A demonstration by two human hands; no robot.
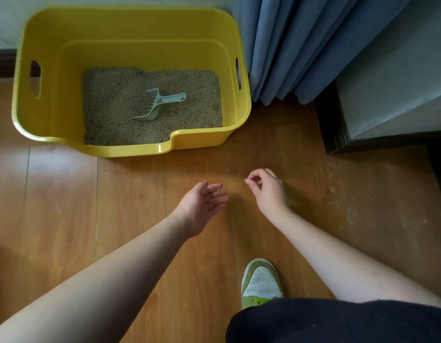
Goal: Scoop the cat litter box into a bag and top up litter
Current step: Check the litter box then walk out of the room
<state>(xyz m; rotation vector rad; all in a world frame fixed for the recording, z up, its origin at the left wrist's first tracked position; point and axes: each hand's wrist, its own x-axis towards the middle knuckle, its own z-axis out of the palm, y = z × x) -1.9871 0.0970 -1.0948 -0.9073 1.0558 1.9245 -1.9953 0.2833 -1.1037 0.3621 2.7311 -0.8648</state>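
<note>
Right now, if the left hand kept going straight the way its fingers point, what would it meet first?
The left hand is open, fingers aimed right and slightly forward. First in that line would probably be the right hand, held with its fingertips pinched close together. Only bare wooden floor shows between them, though their relative heights are unclear.

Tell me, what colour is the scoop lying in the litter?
The scoop is pale blue-green, seen in the head view, resting on the litter inside the yellow litter box.

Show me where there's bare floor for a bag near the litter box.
Open floor lies in front of the yellow litter box, left of the left hand. Right of the box, curtain and dark furniture crowd it.
</note>
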